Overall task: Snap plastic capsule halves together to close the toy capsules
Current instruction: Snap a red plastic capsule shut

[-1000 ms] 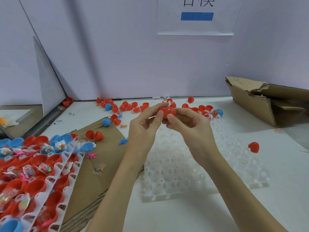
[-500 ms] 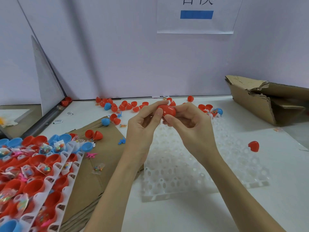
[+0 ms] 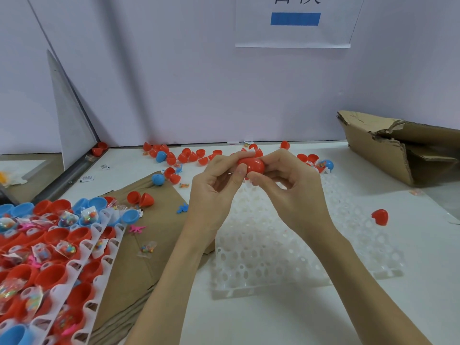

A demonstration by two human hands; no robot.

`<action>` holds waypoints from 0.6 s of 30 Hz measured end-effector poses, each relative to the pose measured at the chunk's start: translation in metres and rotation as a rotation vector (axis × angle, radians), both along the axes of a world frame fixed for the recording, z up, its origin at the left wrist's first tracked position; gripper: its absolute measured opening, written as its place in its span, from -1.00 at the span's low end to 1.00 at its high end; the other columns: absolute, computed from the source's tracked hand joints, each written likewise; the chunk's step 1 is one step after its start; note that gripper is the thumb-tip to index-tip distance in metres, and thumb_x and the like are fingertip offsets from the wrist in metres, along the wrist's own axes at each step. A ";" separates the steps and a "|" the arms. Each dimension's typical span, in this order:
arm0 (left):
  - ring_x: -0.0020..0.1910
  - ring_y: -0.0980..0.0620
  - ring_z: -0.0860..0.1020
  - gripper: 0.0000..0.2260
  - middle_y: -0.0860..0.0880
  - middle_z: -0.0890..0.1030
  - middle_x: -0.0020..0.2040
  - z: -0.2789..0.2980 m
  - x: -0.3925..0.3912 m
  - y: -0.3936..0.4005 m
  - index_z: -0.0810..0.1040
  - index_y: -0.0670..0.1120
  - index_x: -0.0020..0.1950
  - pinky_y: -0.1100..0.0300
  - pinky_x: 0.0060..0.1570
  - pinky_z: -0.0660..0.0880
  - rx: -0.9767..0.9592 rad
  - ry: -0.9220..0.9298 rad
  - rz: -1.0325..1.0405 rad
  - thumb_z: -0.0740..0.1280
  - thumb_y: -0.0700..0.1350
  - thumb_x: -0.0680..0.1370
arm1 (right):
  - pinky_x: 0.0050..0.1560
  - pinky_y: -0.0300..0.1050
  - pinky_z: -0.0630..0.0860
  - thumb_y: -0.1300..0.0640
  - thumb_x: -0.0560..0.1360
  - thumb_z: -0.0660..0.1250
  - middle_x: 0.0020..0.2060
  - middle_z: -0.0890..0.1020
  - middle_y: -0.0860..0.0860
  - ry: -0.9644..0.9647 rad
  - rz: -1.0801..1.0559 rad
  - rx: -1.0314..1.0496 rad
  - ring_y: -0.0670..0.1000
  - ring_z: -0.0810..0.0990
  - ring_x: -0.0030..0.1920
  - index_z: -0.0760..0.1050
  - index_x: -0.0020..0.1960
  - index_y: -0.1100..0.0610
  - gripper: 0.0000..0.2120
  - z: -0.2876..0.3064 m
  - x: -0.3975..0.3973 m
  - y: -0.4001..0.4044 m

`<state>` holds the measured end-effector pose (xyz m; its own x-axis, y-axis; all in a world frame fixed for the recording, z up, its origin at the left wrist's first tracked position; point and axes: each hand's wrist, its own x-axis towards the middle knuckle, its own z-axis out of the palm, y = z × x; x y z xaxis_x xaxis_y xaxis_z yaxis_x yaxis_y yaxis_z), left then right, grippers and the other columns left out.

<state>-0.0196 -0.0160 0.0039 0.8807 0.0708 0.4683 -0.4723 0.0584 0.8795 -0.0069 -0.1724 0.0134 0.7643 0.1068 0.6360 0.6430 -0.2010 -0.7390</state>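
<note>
A red capsule (image 3: pixel 252 164) is held in the air above the far edge of the white holed tray (image 3: pixel 268 257). My left hand (image 3: pixel 214 192) pinches its left side with thumb and curled fingers. My right hand (image 3: pixel 291 188) pinches its right side, thumb below and fingers over the top. The two halves look pressed together; the seam is mostly hidden by my fingers. Loose red and blue capsule halves (image 3: pixel 189 155) lie scattered along the back wall.
White trays (image 3: pixel 97 247) holding red and blue halves with small bagged toys fill the left. Brown cardboard (image 3: pixel 154 235) lies under them. A single red half (image 3: pixel 380 216) sits at the right. A torn cardboard box (image 3: pixel 398 150) stands at the far right.
Both hands have stayed together on the red capsule. The fingers have closed tighter round it and the capsule has turned slightly.
</note>
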 end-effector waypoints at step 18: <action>0.14 0.10 0.69 -0.73 0.10 0.72 0.15 -0.006 0.000 -0.016 0.67 -0.06 0.29 0.28 0.15 0.59 0.055 -0.036 0.156 0.45 -0.22 0.60 | 0.02 -0.47 0.50 0.23 0.50 0.50 -0.14 0.71 -0.01 -0.188 -0.294 -0.207 -0.14 0.63 -0.15 0.63 0.07 0.22 -0.84 -0.011 -0.001 0.008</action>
